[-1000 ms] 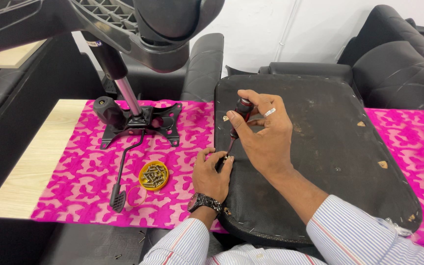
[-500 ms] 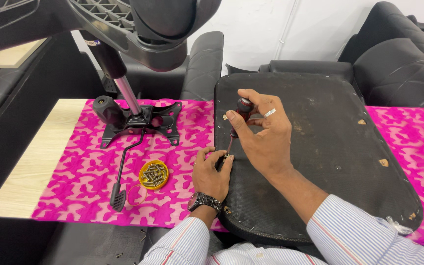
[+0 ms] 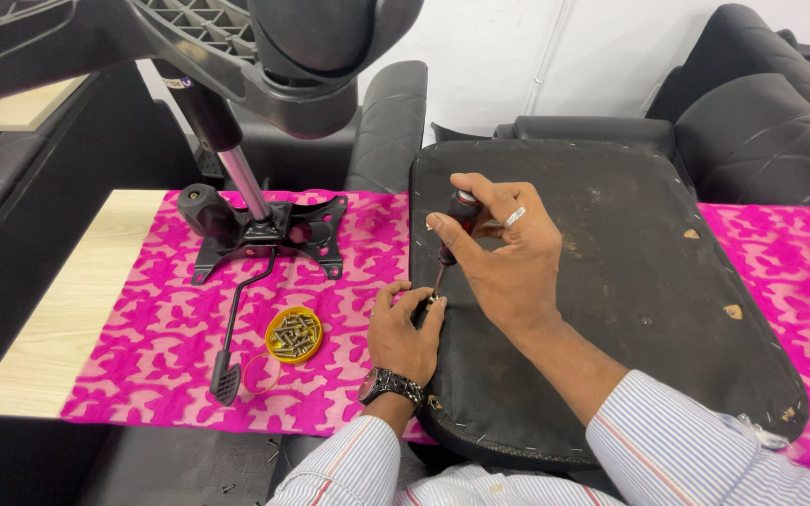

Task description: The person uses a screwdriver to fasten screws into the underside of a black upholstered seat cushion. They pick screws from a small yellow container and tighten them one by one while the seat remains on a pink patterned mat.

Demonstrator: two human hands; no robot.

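Observation:
An upturned black chair seat (image 3: 630, 281) lies on a pink patterned cloth (image 3: 161, 328). My right hand (image 3: 508, 253) grips a screwdriver (image 3: 452, 230) with a black and red handle, held nearly upright, its tip down at the seat's left edge. My left hand (image 3: 405, 328), with a wristwatch, rests at that edge and pinches something small at the screwdriver's tip; what it is I cannot make out.
A black chair tilt mechanism with a lever (image 3: 255, 234) lies on the cloth to the left. A small yellow dish of screws (image 3: 294, 334) sits near my left hand. A chair base with gas cylinder (image 3: 236, 56) overhangs at top left. Black sofas (image 3: 761, 122) stand behind.
Both hands stay at the seat's left edge; the screwdriver has barely shifted.

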